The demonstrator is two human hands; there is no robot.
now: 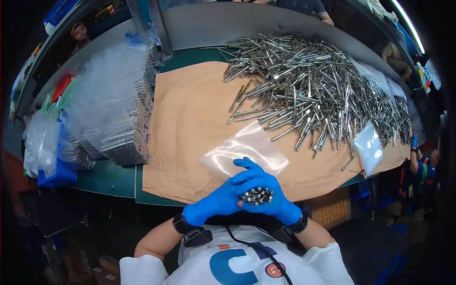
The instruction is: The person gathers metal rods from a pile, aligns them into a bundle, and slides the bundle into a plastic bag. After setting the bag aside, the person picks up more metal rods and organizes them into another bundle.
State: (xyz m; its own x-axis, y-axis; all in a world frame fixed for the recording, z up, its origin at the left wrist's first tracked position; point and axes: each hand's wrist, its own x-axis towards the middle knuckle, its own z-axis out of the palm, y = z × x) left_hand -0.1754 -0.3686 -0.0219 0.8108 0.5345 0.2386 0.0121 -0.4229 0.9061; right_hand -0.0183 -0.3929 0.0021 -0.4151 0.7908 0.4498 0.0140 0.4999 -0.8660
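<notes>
Close in front of my body, both blue-gloved hands are closed round an upright bundle of slim metal rods [256, 195], whose shiny round ends face up. My right hand [280, 197] wraps the bundle from the right. From the left, my left hand [213, 199] presses against it, its fingers overlapping those of the right hand. A clear plastic bag [251, 147] lies flat on the tan cloth [185, 114] just beyond my hands. Farther back and to the right spreads a big heap of loose silver rods [308, 85].
At the left stand stacked clear bags [109, 95] filled with rods, beside a blue bin [57, 171] holding plastic bags. A white plastic packet [368, 148] lies at the heap's right front edge. A grey partition [209, 28] borders the green table [104, 179]. Other people are beyond it.
</notes>
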